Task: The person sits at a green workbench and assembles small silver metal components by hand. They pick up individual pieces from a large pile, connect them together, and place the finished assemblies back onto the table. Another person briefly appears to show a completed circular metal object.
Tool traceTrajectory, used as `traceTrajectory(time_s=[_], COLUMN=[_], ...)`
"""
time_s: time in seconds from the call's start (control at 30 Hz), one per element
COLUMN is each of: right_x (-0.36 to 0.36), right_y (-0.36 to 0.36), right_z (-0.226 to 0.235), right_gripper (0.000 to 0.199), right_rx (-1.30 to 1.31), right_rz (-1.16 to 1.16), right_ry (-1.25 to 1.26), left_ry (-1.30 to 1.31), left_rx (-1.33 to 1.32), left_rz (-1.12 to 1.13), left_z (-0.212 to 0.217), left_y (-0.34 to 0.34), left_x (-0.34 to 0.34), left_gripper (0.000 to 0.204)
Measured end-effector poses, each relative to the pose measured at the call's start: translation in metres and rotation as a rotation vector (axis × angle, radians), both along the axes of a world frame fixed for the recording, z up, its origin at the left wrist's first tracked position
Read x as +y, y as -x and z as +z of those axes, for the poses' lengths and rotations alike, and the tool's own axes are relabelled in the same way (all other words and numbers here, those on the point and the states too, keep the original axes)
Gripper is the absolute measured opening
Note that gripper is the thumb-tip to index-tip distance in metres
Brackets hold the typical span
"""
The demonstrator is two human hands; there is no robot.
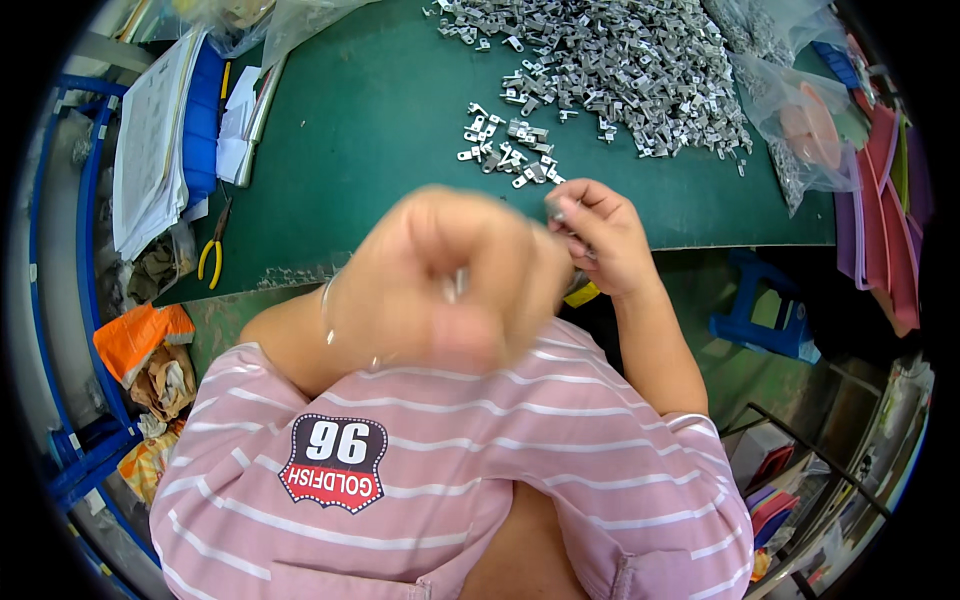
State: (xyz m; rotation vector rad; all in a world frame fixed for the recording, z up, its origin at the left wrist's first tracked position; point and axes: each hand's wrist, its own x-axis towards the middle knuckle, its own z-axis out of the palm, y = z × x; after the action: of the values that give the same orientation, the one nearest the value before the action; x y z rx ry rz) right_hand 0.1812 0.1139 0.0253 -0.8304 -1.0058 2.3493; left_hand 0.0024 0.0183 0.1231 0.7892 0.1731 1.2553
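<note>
My left hand (450, 280) is raised close to the camera and smeared by motion. Its fingers are curled, and a small shiny metal piece shows faintly between them. Just past the table's front edge, my right hand (612, 240) is closed, with small grey metal brackets pinched at its thumb and fingers, partly hidden. Beyond both hands lies a small group of bent metal brackets (508, 148) with holes in them. Farther back, a large heap of the same brackets (640, 75) spreads over the green table (370, 130).
Yellow-handled pliers (211, 255) lie at the table's left edge, near a blue tray (203, 125) with papers. Clear plastic bags (800, 130) stand along the right side. A blue stool (765, 310) is on the floor at right, and blue shelving (85, 250) at left.
</note>
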Motion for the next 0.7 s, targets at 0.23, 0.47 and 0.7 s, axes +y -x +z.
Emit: traceTrajectory(time_s=[0.23, 0.47, 0.7], right_x=[0.004, 0.018, 0.019], right_y=[0.001, 0.009, 0.015], right_z=[-0.010, -0.004, -0.013], right_gripper=[0.023, 0.014, 0.014], right_rx=[0.550, -0.652, -0.894], right_rz=[-0.018, -0.133, -0.060], right_ry=[0.363, -0.803, -1.249], left_ry=[-0.189, 0.022, -0.004], left_rx=[-0.486, -0.187, -0.184], left_rz=[0.192, -0.333, -0.397], left_z=[0.061, 0.071, 0.059], left_y=[-0.061, -0.028, -0.035], left_x=[-0.028, -0.029, -0.035], left_gripper=[0.067, 0.028, 0.024])
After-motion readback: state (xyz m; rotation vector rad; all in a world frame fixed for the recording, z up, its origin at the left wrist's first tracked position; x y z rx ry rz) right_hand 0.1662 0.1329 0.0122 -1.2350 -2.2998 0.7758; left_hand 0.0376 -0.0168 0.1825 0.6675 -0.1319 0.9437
